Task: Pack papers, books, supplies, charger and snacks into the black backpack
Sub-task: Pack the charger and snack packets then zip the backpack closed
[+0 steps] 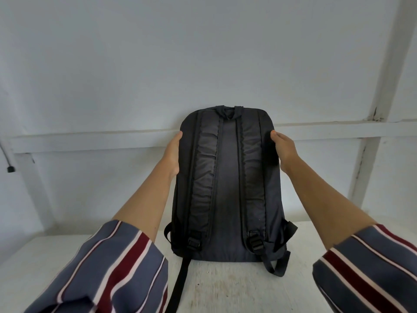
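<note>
The black backpack (pixel 228 177) stands upright at the centre of view on the white worktop (pixel 225 288), with its back panel and both padded shoulder straps (pixel 204 177) turned to the camera. Whether its base rests fully on the worktop or is lifted a little cannot be told. Any maker's mark would be on the far face, which is hidden.

The left grip (pixel 173 154) clasps the bag's side edge at 10 o'clock and the right grip (pixel 283 150) clasps the opposite edge at 2 o'clock. Each thumb lies along the near side of the fabric, and the fingers go round behind, out of sight. Both forearms are bare up to striped sleeves (pixel 117 267) in grey, dark red and white.

At 12 o'clock the haul loop (pixel 228 110) sits on the bag's top edge. Two black buckles (pixel 194 241) close the straps low down, at 7 and 5 o'clock of the bag. From the bottom left corner a webbing tail (pixel 178 285) runs toward 7 o'clock across the worktop and out of frame. A shorter loop of webbing (pixel 276 265) lies at 5 o'clock.

Bare worktop shows at 6 o'clock in front of the bag and on both sides of it. The worktop's far edge meets a pale wall (pixel 203 53) with white rails just behind the bag. At 9 o'clock a thin cable with a dark end (pixel 10 169) hangs on the wall, well apart from the bag.
</note>
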Demonstrator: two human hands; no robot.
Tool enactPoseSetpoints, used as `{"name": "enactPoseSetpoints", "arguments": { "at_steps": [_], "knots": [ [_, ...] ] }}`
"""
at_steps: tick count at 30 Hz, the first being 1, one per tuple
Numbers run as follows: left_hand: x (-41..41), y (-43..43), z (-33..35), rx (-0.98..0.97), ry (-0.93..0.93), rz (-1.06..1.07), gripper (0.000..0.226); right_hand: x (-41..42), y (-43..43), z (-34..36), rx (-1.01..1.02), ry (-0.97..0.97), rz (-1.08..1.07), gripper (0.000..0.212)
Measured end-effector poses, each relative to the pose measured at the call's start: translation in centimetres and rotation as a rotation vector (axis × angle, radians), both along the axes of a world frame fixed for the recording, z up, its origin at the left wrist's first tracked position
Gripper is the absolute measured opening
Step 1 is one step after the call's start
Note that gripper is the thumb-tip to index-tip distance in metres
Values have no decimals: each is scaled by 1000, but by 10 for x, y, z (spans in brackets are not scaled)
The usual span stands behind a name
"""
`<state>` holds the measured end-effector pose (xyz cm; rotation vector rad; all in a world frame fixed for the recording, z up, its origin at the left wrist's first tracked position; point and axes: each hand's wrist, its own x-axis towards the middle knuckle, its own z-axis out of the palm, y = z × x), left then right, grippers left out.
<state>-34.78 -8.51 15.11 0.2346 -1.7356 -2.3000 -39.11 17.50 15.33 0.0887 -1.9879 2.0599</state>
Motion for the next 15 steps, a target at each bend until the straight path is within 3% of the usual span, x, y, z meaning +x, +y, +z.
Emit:
{"name": "enactPoseSetpoints", "arguments": {
  "at_steps": [1,3,4,6,8,11,15],
  "knots": [
    [-1,2,1,-66,-7,75,63,2,-2,-3,109,44,-122,44],
    [3,15,-3,-401,33,408,61,15,-10,-14,384,205,-367,49],
    [12,25,-7,-597,98,588,58,22,-15,-25,500,326,-420,52],
    [30,46,-20,-915,307,748,60,33,-28,-49,712,482,-385,59],
    [35,58,-40,-1257,413,672,63,38,-38,-69,896,447,-299,63],
    [32,61,-57,-1655,200,437,68,33,-39,-79,1107,306,-219,66],
    [35,60,-49,-1764,58,314,73,32,-25,-68,1256,303,-159,69]
  ]
}}
